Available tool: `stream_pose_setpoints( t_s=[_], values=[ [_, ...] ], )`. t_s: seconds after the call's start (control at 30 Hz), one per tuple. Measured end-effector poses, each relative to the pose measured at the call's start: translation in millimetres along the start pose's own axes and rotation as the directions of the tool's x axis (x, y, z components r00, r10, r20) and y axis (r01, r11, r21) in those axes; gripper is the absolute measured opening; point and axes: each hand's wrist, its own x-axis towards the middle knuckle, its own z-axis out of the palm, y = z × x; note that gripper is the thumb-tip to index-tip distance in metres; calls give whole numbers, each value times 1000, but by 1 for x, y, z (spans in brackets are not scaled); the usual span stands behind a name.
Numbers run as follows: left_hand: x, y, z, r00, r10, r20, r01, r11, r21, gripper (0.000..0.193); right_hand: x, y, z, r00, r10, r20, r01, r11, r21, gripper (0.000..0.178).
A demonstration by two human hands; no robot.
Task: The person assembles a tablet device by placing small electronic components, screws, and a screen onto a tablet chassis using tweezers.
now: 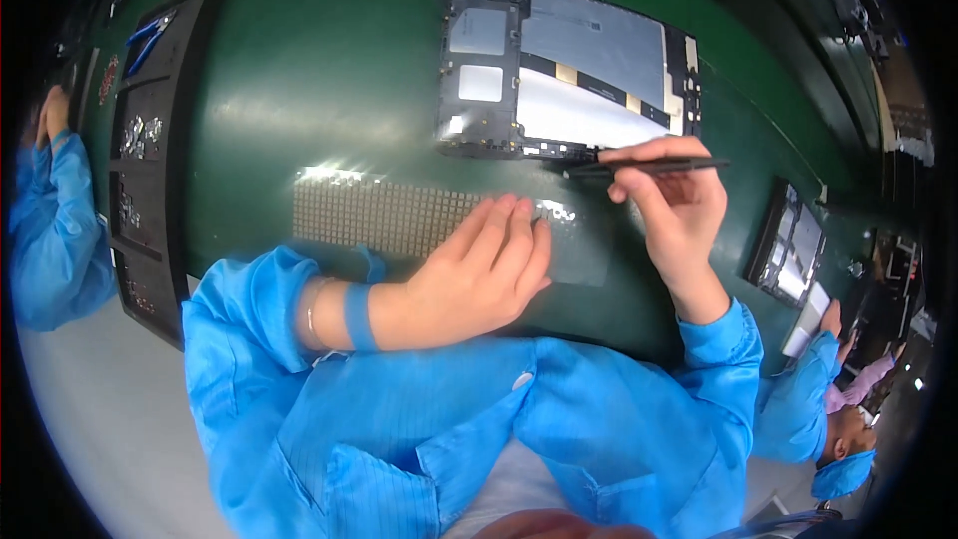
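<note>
My right hand pinches black tweezers, their tips pointing left, close to the near edge of a flat device chassis. That chassis is black-framed, with grey and white panels and a dark strip across it. Fingers stretched out, my left hand lies flat on the right part of a sheet of small brown square pads. Beside its fingertips the sheet's clear backing shows a few white bits. A blue band circles my left wrist.
A black compartment tray at the left holds blue-handled pliers and small parts. Another device chassis lies at the right, near a co-worker in blue. A second person's blue sleeve shows at far left. The table is green.
</note>
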Motion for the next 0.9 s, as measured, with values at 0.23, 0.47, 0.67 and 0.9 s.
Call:
stream_pose_setpoints(
  t_s=[0.23, 0.47, 0.67, 0.9],
  values=[
    [-3, -2, 2, 1000, -4, 6, 4, 1000, -2, 44, 19, 15, 10, 998, -55, 3, 55, 997, -55, 20],
    [1, -5, 1, 999, 28, 38, -28, 1000, 11, 42, 24, 15, 9, 998, -65, 24, 66, 996, -65, 20],
    [1, -4, 0, 999, 40, 32, -40, 999, 11, 42, 17, 23, 5, 988, -142, 64, 150, 977, -152, 21],
    [-1, -2, 1, 999, 3, 35, -2, 1000, -24, 43, -25, 5, 1, 991, 130, 25, -129, 991, -27, 25]
  ],
)
